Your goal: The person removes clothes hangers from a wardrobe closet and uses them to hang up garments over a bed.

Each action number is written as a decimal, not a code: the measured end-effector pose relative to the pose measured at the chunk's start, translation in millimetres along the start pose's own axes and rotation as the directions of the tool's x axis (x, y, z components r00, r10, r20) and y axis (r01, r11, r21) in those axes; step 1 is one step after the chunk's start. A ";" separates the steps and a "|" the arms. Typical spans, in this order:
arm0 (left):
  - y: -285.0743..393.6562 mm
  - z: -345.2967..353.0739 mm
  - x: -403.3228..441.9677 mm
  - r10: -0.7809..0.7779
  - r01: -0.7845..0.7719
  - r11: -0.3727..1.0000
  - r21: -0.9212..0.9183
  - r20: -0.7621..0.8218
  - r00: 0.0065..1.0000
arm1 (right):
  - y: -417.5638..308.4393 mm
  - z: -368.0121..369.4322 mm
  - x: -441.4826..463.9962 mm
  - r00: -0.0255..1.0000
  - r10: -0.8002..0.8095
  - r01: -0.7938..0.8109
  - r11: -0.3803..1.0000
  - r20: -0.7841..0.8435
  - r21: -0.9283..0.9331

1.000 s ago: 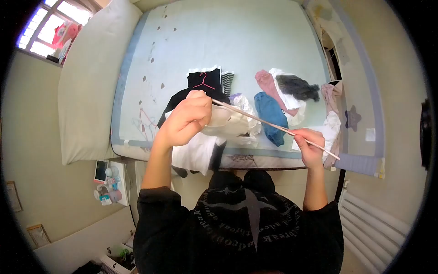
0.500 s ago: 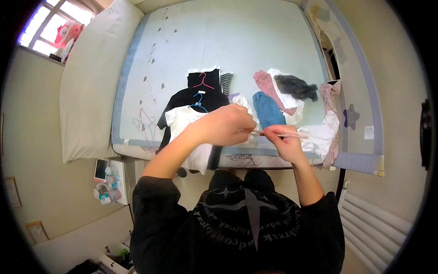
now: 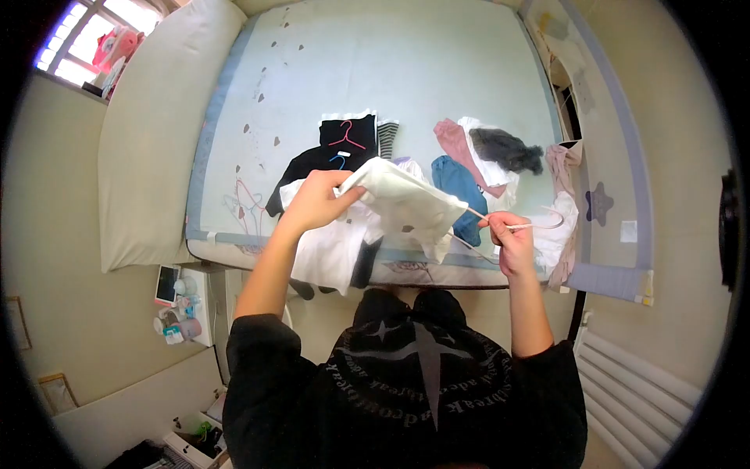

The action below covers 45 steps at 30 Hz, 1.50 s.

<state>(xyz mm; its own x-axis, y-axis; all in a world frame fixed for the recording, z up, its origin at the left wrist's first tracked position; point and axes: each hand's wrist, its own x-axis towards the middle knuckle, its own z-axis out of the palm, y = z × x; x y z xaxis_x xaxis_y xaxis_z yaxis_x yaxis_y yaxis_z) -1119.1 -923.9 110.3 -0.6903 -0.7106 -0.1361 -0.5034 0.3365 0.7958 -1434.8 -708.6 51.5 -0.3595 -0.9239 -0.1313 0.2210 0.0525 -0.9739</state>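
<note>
My left hand (image 3: 319,202) pinches the edge of a small white garment (image 3: 402,195), stretched in the air above the bed's near edge. My right hand (image 3: 509,244) is closed on a pale clothes hanger (image 3: 539,227), whose hook points right. One hanger arm runs into the garment's right end, while the other shows below it. Beneath my left hand lies a white shirt (image 3: 324,258), partly covered. Beyond it are a black shirt (image 3: 312,166) with a blue hanger (image 3: 338,160) and a folded black garment (image 3: 336,129) with a pink hanger (image 3: 346,137).
Blue (image 3: 457,187), pink (image 3: 453,137) and dark grey (image 3: 504,148) clothes lie in a loose pile on the bed (image 3: 367,55). Thin hangers (image 3: 248,205) rest at the left. A bed rail (image 3: 625,156) stands on the right; a small side table (image 3: 205,309) is at lower left.
My left hand has moved left, away from my right hand, drawing the white garment out between them. My right hand has shifted slightly right with the hanger, its hook now in plain sight.
</note>
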 end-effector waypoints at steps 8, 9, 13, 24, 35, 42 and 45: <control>2.2 -21.8 5.0 0.290 -0.333 0.919 -0.210 -0.212 0.933 | -8.5 -10.5 4.0 0.997 -0.072 0.069 0.990 -0.016 -0.126; 8.3 -21.7 7.5 0.333 -0.390 0.891 -0.232 -0.249 0.910 | -10.6 -10.1 4.6 0.995 -0.103 0.099 0.978 -0.008 -0.183; 27.0 -30.3 6.3 0.162 -0.222 0.904 -0.365 -0.188 0.969 | -11.4 -14.8 8.6 0.968 -0.239 0.250 0.871 0.080 -0.422; 16.7 -30.3 33.1 -0.033 -0.063 0.787 -0.614 -0.144 0.989 | 8.7 -10.1 16.2 0.975 -0.211 0.220 0.956 0.068 -0.194; 38.1 -21.7 26.5 0.482 -0.475 0.876 0.077 -0.123 0.868 | 9.5 -8.9 17.5 0.980 -0.184 0.195 0.964 0.073 -0.179; 40.3 -15.0 37.5 0.459 -0.461 0.873 0.159 0.048 0.887 | -2.8 -10.4 14.3 0.987 -0.116 0.135 0.973 0.111 -0.187; 43.2 -10.0 38.8 0.403 -0.423 0.903 0.073 0.195 0.894 | -15.3 -11.2 14.7 0.984 -0.080 0.122 0.954 0.161 -0.273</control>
<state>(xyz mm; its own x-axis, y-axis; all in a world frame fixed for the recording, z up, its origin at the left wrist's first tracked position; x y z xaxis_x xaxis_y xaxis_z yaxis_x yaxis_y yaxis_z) -1162.4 -943.1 145.2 -0.9213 -0.3797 0.0838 -0.2009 0.6494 0.7335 -1453.7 -718.7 62.4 -0.2248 -0.9742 -0.0218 -0.0805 0.0408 -0.9959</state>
